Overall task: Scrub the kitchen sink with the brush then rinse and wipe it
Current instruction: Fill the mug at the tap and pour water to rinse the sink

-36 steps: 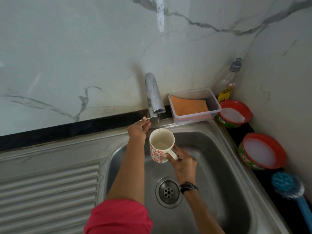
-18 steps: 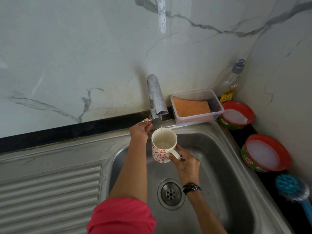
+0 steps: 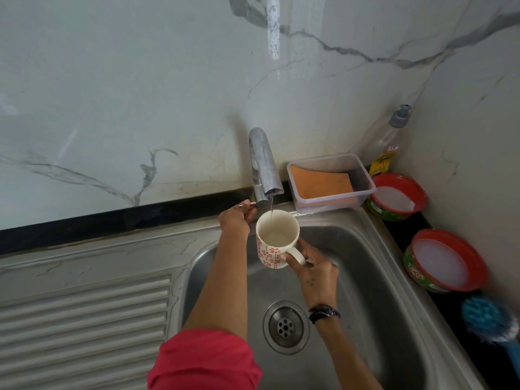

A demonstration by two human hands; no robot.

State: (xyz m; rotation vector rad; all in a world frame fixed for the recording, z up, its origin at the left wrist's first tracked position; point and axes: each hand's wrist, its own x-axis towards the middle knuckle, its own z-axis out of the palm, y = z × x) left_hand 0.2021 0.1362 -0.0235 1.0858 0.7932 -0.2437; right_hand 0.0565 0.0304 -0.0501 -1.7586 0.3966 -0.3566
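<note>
A steel sink (image 3: 374,266) with a round drain (image 3: 285,326) fills the lower middle. My right hand (image 3: 312,268) holds a white mug with red flower marks (image 3: 274,237) by its handle, upright under the tap (image 3: 264,167). A thin stream of water runs from the spout into the mug, which holds some water. My left hand (image 3: 235,218) grips the tap lever at the tap's base. A blue scrub brush (image 3: 491,322) lies on the black counter at the far right, apart from both hands.
A clear plastic box with an orange cloth (image 3: 323,182) stands behind the sink. Two red-rimmed tubs of white paste (image 3: 394,197) (image 3: 441,261) and a soap bottle (image 3: 389,142) sit in the right corner. The ribbed drainboard (image 3: 81,325) lies to the left. Marble walls stand behind and at right.
The water level in the mug has risen a little. Both hands hold their places at the tap lever and mug; the view has shifted slightly.
</note>
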